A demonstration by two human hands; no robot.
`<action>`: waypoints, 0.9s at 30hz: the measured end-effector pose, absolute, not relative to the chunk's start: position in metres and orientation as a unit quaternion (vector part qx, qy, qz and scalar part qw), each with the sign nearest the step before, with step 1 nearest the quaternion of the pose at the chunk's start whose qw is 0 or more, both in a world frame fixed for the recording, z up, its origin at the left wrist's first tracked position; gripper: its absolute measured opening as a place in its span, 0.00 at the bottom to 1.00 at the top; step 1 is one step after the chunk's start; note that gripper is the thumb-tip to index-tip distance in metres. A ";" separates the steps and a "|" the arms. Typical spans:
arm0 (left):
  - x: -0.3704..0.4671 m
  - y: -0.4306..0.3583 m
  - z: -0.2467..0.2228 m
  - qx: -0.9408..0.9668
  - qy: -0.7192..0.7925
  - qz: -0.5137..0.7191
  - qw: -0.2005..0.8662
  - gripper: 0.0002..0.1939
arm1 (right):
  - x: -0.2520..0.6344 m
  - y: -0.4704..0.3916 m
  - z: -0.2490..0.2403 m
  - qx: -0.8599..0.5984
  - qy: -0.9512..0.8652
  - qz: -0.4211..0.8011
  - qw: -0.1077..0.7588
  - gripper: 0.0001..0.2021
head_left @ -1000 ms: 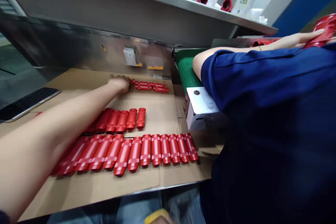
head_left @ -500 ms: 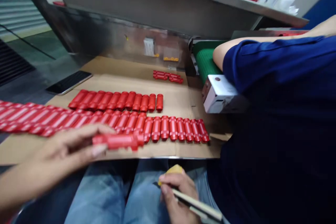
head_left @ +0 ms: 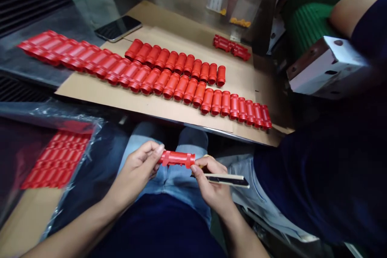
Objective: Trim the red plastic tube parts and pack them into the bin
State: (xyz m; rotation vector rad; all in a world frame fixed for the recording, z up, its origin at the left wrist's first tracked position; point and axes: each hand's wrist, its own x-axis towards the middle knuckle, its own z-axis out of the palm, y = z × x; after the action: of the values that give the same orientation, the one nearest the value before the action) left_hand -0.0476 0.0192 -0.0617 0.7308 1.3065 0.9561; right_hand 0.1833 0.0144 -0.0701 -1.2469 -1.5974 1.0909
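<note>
Over my lap, my left hand [head_left: 145, 163] pinches one end of a red plastic tube [head_left: 177, 158] with ridged collars, which lies about level. My right hand [head_left: 213, 179] is closed around a slim cream-and-black utility knife [head_left: 231, 179], whose tip is hidden by the fingers. Its thumb and forefinger also meet the tube's right end. Beyond my hands, a long row of like red tubes [head_left: 181, 87] runs across the cardboard sheet [head_left: 99, 94]. A shorter second row [head_left: 171, 60] lies behind it.
Several red pieces [head_left: 231, 46] lie at the back of the cardboard, and a phone [head_left: 118, 28] at its far left. A plastic-lined box [head_left: 45, 205] at lower left holds more tubes. A co-worker's dark sleeve [head_left: 320, 165] and a green conveyor [head_left: 311, 20] are close on the right.
My left hand has brought the red tube from over the rows down to my lap. It now meets my right hand, which still holds the knife. The view has tilted downward.
</note>
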 end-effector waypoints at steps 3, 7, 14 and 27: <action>-0.051 0.013 -0.062 0.392 0.558 0.446 0.579 0.12 | 0.178 0.011 -0.073 -0.521 -0.615 0.427 0.409 0.13; -0.049 0.008 -0.068 0.379 0.495 0.515 0.589 0.16 | 0.171 0.005 -0.075 -0.540 -0.555 0.460 0.435 0.14; -0.021 0.011 -0.069 0.108 0.438 0.512 0.731 0.16 | 0.152 -0.011 -0.081 -0.474 -0.685 0.302 0.463 0.06; -0.048 0.013 -0.073 0.188 0.397 0.513 0.738 0.25 | 0.188 -0.010 -0.057 -0.379 -0.740 0.315 0.458 0.20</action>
State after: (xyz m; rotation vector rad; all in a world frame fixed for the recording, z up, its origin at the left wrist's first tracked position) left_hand -0.0479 0.0125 -0.0734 0.4117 0.8721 1.1252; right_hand 0.1881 -0.0105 -0.0572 -0.9329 -1.8233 0.7751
